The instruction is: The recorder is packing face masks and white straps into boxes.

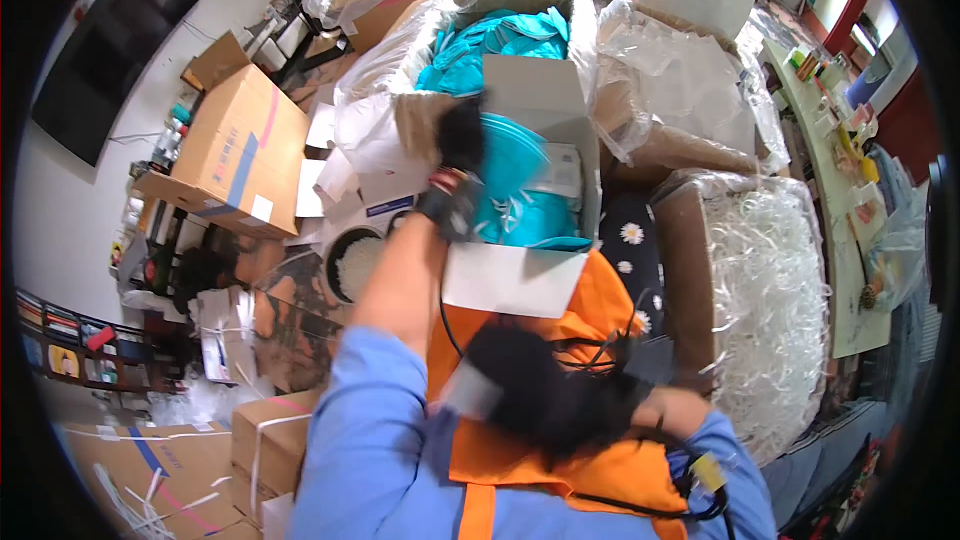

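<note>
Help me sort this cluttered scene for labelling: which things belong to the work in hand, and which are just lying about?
In hand:
- left hand, gloved, on the open white box's edge
- open white box holding teal items
- right hand, blurred, gloved, close to the body

Lying about:
- box of shredded white filler
- brown carton
- bagged box of teal fabric
- wall screen
</note>
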`<act>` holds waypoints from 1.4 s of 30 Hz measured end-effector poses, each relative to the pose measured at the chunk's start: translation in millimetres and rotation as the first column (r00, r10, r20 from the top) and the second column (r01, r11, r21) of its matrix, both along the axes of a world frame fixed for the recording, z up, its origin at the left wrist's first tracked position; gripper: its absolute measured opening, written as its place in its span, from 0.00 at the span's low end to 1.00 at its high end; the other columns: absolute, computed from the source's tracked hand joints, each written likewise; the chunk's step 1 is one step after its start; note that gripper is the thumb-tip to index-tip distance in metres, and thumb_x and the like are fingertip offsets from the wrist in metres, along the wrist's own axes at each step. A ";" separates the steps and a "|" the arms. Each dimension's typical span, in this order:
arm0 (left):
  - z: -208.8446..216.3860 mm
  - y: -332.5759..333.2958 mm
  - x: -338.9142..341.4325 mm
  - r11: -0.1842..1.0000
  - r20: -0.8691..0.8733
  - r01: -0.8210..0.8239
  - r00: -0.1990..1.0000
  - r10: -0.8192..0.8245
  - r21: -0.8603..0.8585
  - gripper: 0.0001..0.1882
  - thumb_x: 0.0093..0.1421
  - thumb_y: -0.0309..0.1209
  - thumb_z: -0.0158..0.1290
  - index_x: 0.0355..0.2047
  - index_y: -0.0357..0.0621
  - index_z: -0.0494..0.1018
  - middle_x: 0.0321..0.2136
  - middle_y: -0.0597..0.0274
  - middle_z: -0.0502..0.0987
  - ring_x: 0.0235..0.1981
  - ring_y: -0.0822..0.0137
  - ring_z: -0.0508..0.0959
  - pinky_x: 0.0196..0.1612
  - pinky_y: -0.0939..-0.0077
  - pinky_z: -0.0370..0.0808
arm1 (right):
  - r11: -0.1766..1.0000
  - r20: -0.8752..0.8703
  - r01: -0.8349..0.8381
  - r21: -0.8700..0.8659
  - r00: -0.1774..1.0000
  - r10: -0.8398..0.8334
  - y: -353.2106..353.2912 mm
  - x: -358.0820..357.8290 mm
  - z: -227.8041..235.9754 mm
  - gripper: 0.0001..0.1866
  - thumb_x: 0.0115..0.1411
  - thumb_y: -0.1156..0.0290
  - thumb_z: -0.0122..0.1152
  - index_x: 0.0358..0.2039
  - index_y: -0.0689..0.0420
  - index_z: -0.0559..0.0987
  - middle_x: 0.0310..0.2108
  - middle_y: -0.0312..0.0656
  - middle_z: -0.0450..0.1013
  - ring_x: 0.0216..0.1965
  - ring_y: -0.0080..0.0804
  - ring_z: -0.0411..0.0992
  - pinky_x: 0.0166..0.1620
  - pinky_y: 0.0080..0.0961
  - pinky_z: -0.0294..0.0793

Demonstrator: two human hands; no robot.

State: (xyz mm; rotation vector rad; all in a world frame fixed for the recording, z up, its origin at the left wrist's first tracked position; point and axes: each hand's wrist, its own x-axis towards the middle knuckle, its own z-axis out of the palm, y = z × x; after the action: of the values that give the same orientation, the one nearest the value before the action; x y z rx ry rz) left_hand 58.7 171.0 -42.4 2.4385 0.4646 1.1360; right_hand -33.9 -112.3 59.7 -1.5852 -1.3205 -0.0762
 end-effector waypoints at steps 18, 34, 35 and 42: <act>36.8 -99.5 -12.2 0.477 0.425 0.743 0.664 -0.615 -0.470 0.16 0.65 0.30 0.46 0.53 0.41 0.68 0.40 0.59 0.74 0.42 0.65 0.75 0.45 0.73 0.73 | 0.922 -0.911 -0.366 -0.124 0.409 0.040 21.0 113.7 -18.2 0.16 0.56 0.68 0.64 0.44 0.58 0.77 0.30 0.32 0.76 0.27 0.15 0.70 0.28 0.15 0.69; 100.4 -114.6 -35.7 0.972 -0.240 0.055 0.971 0.002 0.230 0.20 0.66 0.46 0.47 0.21 0.48 0.72 0.18 0.55 0.74 0.23 0.54 0.77 0.24 0.62 0.72 | 0.990 -0.678 -0.124 -0.074 0.734 0.041 30.7 130.8 -58.5 0.20 0.56 0.66 0.66 0.47 0.62 0.76 0.34 0.41 0.78 0.34 0.21 0.74 0.39 0.24 0.74; 99.2 -106.2 -42.8 0.931 -0.363 0.140 0.932 -0.009 0.336 0.16 0.65 0.43 0.48 0.28 0.47 0.75 0.22 0.55 0.76 0.24 0.55 0.78 0.25 0.63 0.73 | 0.971 -0.597 -0.129 -0.203 0.802 -0.018 21.8 134.2 -51.7 0.19 0.57 0.65 0.66 0.46 0.63 0.77 0.33 0.42 0.78 0.33 0.22 0.74 0.38 0.24 0.73; 64.6 -46.3 -43.2 0.810 -0.282 0.272 0.950 -0.138 0.519 0.20 0.57 0.26 0.50 0.51 0.45 0.72 0.31 0.56 0.77 0.31 0.59 0.79 0.33 0.66 0.76 | 0.970 -0.361 -0.027 -0.243 0.930 -0.065 -13.3 120.3 -37.6 0.10 0.61 0.73 0.60 0.42 0.61 0.78 0.34 0.43 0.76 0.36 0.28 0.74 0.41 0.25 0.72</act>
State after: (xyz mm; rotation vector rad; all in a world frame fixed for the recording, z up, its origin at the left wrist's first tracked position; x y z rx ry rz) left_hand 15.5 124.6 22.3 3.0509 -0.1002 0.9929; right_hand 86.4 -125.5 22.1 -1.7177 -1.0473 0.3697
